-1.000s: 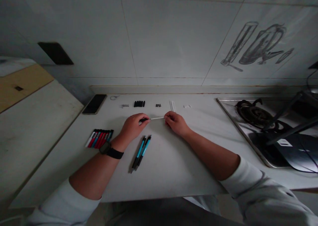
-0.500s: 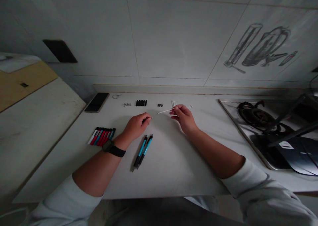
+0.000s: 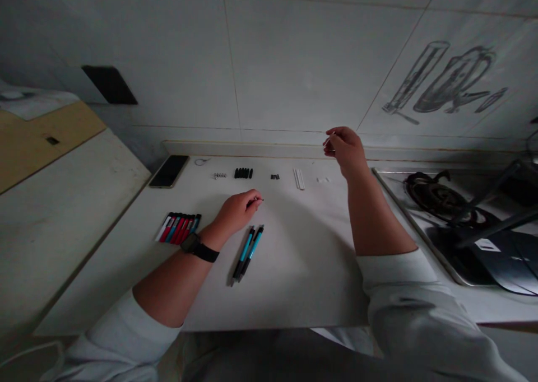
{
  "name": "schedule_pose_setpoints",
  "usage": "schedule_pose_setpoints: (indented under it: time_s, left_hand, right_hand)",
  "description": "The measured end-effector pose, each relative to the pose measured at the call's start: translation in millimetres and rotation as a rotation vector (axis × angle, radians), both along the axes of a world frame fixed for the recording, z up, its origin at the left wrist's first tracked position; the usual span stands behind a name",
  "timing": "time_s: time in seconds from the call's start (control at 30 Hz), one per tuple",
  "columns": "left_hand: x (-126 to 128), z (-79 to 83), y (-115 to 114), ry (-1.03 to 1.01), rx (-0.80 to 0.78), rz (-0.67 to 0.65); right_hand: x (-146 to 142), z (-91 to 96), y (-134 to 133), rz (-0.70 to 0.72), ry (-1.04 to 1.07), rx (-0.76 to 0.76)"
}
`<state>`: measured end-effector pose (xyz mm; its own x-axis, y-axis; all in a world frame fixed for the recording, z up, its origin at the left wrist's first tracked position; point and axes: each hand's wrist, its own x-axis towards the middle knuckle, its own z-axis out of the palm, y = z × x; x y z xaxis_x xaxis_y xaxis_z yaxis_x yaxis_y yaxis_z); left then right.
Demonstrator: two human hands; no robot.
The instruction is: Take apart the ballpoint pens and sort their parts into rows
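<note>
My left hand [image 3: 240,209] is closed low over the white counter, pinching a small black pen part whose dark tip barely shows past the fingertips. Below it lie two assembled blue-and-black pens [image 3: 247,254]. My right hand [image 3: 345,148] is raised near the wall at the back, fingers pinched on a thin white pen refill, mostly hidden by the fingers. Along the back of the counter sit springs [image 3: 219,176], black rubber grips [image 3: 242,173], small dark pieces [image 3: 274,176], white refills [image 3: 298,179] and small whitish parts [image 3: 323,180]. Coloured pen barrels [image 3: 179,228] lie in a row beside my left wrist.
A phone [image 3: 168,171] lies at the counter's back left, with a thin ring-shaped item [image 3: 202,161] near it. A gas stove [image 3: 437,197] takes up the right side, with a dark device [image 3: 500,259] resting over it. The tiled wall [image 3: 294,63] closes off the back.
My right hand has risen up and to the right, away from the refills, and the white stick in it is now mostly hidden. My left hand holds its pose; the view has shifted slightly.
</note>
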<state>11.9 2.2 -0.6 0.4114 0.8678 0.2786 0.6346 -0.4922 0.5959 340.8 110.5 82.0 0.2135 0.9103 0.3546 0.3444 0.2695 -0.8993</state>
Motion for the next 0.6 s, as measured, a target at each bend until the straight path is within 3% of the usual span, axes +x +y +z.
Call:
schedule_pose_setpoints:
  time_s: [0.17, 0.37, 0.6]
  left_hand:
    - [0.0, -0.3, 0.7, 0.026, -0.001, 0.005]
    - [-0.2, -4.6, 2.7, 0.024, 0.000, 0.005]
    - [0.0, -5.1, 2.7, 0.034, -0.010, 0.013]
  right_hand:
    - [7.0, -16.3, 23.6, 0.138, -0.203, -0.258]
    - [3.5, -40.0, 39.5, 0.217, -0.514, -0.465]
    - [-9.2, -53.0, 45.8, 0.222, -0.970, -0.393]
